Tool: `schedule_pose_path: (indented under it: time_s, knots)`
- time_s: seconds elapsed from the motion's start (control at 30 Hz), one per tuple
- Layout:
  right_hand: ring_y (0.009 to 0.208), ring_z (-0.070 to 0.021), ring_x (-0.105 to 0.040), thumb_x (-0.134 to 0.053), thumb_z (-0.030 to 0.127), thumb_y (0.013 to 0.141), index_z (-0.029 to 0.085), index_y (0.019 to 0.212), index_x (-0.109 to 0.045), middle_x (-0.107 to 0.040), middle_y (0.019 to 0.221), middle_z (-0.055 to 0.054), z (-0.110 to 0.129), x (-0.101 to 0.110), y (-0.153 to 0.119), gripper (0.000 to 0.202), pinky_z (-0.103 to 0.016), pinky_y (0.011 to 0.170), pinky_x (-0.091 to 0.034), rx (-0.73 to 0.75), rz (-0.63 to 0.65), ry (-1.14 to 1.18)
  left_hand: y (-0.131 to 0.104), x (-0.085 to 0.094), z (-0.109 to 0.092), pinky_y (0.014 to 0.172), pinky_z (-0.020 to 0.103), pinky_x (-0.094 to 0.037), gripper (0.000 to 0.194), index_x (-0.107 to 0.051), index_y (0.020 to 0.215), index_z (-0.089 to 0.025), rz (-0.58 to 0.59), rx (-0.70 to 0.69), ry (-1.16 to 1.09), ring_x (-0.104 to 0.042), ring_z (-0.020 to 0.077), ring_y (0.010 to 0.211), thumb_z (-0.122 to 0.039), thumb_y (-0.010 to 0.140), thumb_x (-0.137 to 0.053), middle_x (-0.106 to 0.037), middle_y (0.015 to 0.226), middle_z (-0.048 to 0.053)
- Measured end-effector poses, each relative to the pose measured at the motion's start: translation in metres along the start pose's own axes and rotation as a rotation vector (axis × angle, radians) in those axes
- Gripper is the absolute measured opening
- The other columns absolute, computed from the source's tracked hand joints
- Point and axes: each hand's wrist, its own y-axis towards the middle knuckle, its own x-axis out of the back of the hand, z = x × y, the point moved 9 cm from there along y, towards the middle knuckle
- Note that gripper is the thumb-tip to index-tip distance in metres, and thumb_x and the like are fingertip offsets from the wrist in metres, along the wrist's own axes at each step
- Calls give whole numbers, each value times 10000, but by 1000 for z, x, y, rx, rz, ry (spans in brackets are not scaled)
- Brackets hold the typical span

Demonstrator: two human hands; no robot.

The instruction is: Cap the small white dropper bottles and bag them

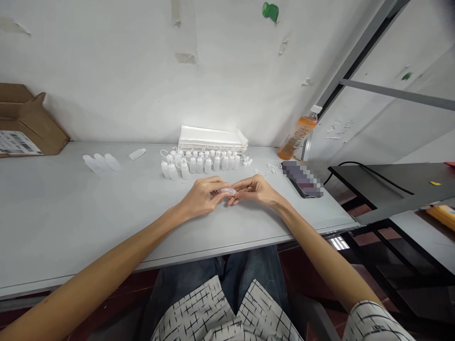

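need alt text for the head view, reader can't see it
A person's left hand and right hand hold a small translucent item over a grey table. Beyond are small white bottles, a white tray and, at right, an orange drink bottle.

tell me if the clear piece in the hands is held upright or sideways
Sideways: the clear piece has its length running crosswise between the left hand and right hand.

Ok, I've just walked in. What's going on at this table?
A person's left hand and right hand together hold what looks like a small translucent bottle over the grey table. Beyond, squeeze bottles stand grouped before stacked white trays. Four loose bottles lie farther left.
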Motion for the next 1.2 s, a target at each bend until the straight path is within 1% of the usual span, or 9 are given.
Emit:
schedule_pose_path:
  time_s: [0.2, 0.4, 0.57, 0.7, 0.87, 0.97, 1.1, 1.2]
  knots:
    - [866, -252, -731, -768, 317, 743, 106, 1052, -737, -756, 915, -124, -1, 1, 0, 375, -403, 822, -592, -6, 12, 19, 0, 1, -3, 606, 225, -504, 216, -735, 992, -169, -18, -33, 33, -625, 115, 666, -246, 915, -548, -703, 849, 57]
    - [879, -262, -729, -774, 330, 738, 106, 1053, -740, -755, 919, -135, 1, 1, 0, 388, -413, 834, -587, 0, 11, 22, -1, 1, -7, 619, 224, -483, 200, -731, 986, -145, -32, -72, 45, -621, 118, 686, -185, 908, -551, -696, 849, 61]
    - [874, -260, -731, -779, 318, 731, 110, 1057, -740, -758, 906, -131, 0, 2, 0, 388, -407, 828, -591, -9, 1, 16, -1, 1, -10, 628, 229, -485, 211, -730, 999, -147, -45, -90, 46, -615, 116, 685, -181, 917, -538, -690, 856, 67]
    - [851, -262, -736, -793, 307, 711, 116, 1025, -752, -759, 903, -131, 0, 3, 0, 369, -399, 806, -597, -14, -15, 19, -1, 1, -11, 613, 230, -490, 225, -734, 989, -158, -47, -91, 48, -616, 115, 673, -201, 931, -521, -693, 850, 67]
    - [850, -259, -736, -782, 297, 726, 111, 1033, -748, -760, 880, -126, -1, 3, 0, 360, -395, 797, -600, -10, -9, 15, 0, 1, -10, 590, 229, -498, 209, -732, 980, -150, -51, -81, 47, -624, 115, 658, -218, 920, -544, -702, 861, 74]
    - [861, -253, -734, -779, 316, 734, 111, 1041, -744, -757, 915, -129, 2, 2, 0, 371, -395, 809, -596, -9, 2, 14, 1, 3, -6, 569, 218, -513, 208, -735, 967, -152, -52, -31, 5, -632, 112, 642, -249, 912, -560, -709, 852, 69]
    - [862, -250, -731, -771, 353, 749, 109, 1072, -733, -751, 935, -132, 11, 0, -2, 407, -403, 815, -593, 2, -4, 31, 4, 5, 6, 564, 223, -549, 232, -738, 974, -147, -43, 107, -168, -654, 117, 614, -310, 890, -595, -719, 833, 65]
    - [837, -247, -732, -757, 369, 765, 110, 1083, -730, -747, 909, -122, 16, 0, -3, 411, -405, 796, -597, 2, -13, 46, 5, 3, 10, 547, 224, -545, 245, -740, 971, -132, -16, 180, -281, -646, 113, 567, -321, 881, -611, -720, 810, 62]
